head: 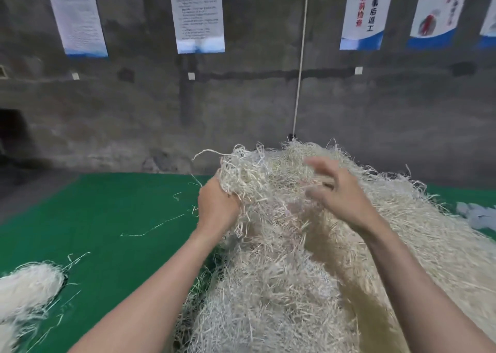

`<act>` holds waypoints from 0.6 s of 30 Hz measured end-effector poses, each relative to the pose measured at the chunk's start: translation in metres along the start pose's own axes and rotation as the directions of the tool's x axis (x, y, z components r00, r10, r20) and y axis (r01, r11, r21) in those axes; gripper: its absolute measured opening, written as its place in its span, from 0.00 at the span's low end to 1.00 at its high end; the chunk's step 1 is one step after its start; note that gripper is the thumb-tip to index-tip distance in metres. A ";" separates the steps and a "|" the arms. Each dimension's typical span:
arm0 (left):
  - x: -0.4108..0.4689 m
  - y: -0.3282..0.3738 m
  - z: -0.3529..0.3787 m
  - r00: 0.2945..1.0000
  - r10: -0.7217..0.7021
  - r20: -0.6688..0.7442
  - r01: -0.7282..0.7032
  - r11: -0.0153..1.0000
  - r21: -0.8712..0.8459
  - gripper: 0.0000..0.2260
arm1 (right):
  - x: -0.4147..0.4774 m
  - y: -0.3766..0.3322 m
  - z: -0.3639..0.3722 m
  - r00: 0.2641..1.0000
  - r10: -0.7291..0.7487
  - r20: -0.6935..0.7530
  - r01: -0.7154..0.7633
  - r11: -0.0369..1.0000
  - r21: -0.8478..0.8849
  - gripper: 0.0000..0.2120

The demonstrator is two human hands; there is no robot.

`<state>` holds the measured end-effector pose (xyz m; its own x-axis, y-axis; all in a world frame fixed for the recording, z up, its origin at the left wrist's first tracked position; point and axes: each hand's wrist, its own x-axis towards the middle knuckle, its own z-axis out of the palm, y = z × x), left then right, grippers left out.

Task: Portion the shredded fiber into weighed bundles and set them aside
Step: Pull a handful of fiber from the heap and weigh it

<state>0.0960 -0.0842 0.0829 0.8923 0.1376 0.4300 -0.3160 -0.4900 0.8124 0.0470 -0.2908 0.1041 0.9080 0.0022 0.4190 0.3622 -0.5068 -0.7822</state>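
Head cam looking down at my two bare arms reaching into a big heap of shredded fiber (308,272). The heap is pale, straw-coloured and tangled, and it covers the right half of the green mat (107,218), running from the near edge up toward the far edge by the wall (134,111).

My left hand (217,207) is closed in a fist around a tuft (241,170) of the fiber, holding it up at the left side of the heap, with strands spilling over my knuckles. That tuft looks connected to the rest of the pile, I can't tell where it ends.

My right hand (338,189) is over the top of the heap, fingers spread and loosely curled, a bit blurry. It isn't gripping anything as far as I can see, though the fingertips are right at the fiber.

Near the left edge of the mat, toward the near corner, sits a separate whiter bundle (29,288), well apart from the heap. A few loose strands (150,227) lie on the bare mat between them.

On the wall there are hanging posters (198,14) and a thin cord (300,57) running down behind the heap. Something pale and crumpled (477,215) shows at the right edge, can't tell what it is.
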 end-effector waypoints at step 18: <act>-0.076 0.003 -0.136 0.793 0.069 0.605 0.134 0.949 -0.285 0.32 | -0.067 -0.077 0.122 0.858 0.489 0.157 -0.512 0.791 0.335 0.68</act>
<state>-0.0167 0.0208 0.1061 0.8810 -0.4456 0.1590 -0.2718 -0.2014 0.9411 -0.0162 -0.1471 0.0804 0.9893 -0.1101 -0.0954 -0.1079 -0.1133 -0.9877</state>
